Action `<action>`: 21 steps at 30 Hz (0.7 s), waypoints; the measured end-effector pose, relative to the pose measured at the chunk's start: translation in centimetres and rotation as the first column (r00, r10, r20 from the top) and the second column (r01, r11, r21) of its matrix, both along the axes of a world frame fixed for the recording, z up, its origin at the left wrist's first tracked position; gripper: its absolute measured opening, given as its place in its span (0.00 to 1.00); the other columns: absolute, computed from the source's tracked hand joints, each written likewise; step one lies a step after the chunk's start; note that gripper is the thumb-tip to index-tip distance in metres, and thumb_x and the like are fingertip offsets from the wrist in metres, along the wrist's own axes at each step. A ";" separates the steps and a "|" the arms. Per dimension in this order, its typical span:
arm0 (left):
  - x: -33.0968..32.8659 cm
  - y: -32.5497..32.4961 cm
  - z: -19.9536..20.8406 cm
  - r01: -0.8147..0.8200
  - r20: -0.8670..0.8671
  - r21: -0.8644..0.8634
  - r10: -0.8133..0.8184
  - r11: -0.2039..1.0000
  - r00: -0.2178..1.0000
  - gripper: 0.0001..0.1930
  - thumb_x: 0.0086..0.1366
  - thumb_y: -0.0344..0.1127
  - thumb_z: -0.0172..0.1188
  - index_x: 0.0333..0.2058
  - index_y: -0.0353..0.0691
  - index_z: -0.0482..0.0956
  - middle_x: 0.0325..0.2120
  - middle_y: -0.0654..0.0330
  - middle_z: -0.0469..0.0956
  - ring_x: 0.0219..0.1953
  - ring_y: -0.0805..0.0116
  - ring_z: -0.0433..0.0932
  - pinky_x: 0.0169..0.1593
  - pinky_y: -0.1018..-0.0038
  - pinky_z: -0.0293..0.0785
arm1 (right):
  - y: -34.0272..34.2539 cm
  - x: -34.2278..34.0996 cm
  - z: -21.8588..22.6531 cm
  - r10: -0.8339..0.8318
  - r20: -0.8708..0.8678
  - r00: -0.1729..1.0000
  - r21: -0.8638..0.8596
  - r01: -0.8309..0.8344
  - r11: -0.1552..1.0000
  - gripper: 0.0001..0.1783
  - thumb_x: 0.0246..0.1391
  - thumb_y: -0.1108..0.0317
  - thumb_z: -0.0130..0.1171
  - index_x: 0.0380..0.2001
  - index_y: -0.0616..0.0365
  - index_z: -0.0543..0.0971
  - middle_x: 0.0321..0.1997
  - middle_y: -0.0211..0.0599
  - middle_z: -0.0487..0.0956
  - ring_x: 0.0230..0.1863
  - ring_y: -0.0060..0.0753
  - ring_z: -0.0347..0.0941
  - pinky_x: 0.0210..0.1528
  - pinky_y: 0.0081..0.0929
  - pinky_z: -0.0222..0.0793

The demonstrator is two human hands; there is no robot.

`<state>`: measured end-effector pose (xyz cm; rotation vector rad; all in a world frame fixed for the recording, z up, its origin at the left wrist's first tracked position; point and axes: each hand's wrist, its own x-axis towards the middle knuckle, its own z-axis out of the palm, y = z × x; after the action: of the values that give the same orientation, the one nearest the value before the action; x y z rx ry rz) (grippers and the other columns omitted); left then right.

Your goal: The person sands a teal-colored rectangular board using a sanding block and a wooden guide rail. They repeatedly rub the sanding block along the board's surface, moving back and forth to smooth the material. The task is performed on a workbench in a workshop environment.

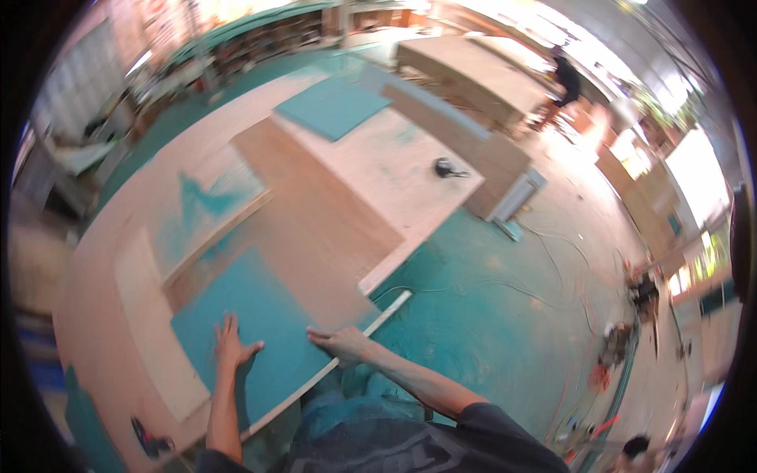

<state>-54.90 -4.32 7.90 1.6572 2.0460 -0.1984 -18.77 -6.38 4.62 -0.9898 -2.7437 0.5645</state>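
A flat teal-painted panel (pixel 264 303) lies on the wooden worktable in front of me. My left hand (pixel 229 345) rests on it with the fingers spread and the thumb out to the side. Near the panel's right edge, my right hand (pixel 341 344) lies on the surface, fingers stretched toward the left. Neither hand wraps round anything that I can make out. A pale wooden strip (pixel 315 374) runs along the table's near edge, just below my right hand. Left of the panel is a lighter board (pixel 154 331), and a narrow wood strip (pixel 217 236) lies beyond it.
Another teal panel (pixel 333 106) lies at the table's far end. A small dark tool (pixel 445 167) sits on a pale board, and a red-black tool (pixel 148 437) at the near left. Cables (pixel 544 296) cross the teal-stained floor. A person (pixel 564 83) is far right.
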 end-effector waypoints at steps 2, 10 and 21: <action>0.4 1.3 0.1 -0.022 -0.020 -0.021 0.021 1.000 1.000 0.71 0.41 0.68 0.79 0.79 0.54 0.48 0.81 0.64 0.41 0.80 0.40 0.42 0.69 0.26 0.57 | 0.6 -0.2 0.2 -0.057 -0.010 0.998 -0.131 0.055 0.990 0.53 0.39 0.67 0.67 0.75 0.45 0.65 0.81 0.25 0.61 0.54 0.45 0.83 0.50 0.46 0.82; -4.2 6.7 -0.8 -0.031 -0.013 0.021 0.031 0.999 0.999 0.75 0.36 0.78 0.76 0.79 0.62 0.45 0.81 0.70 0.37 0.80 0.42 0.40 0.68 0.21 0.56 | 7.3 -4.6 3.2 -0.024 0.188 0.982 -0.253 0.072 0.965 0.57 0.35 0.58 0.71 0.76 0.42 0.65 0.82 0.21 0.59 0.52 0.49 0.84 0.52 0.49 0.82; -6.9 14.3 0.6 -0.048 -0.056 -0.031 0.046 0.998 0.997 0.72 0.41 0.73 0.77 0.79 0.64 0.43 0.81 0.72 0.35 0.81 0.43 0.39 0.70 0.22 0.56 | 15.2 -8.2 2.1 -0.038 0.162 0.986 -0.231 0.075 0.970 0.57 0.32 0.56 0.72 0.74 0.41 0.69 0.81 0.19 0.61 0.57 0.46 0.82 0.57 0.46 0.81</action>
<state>-61.80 10.02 8.45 1.5988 2.1092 -0.2618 -27.01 8.79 6.77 -1.2097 -2.8200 0.8547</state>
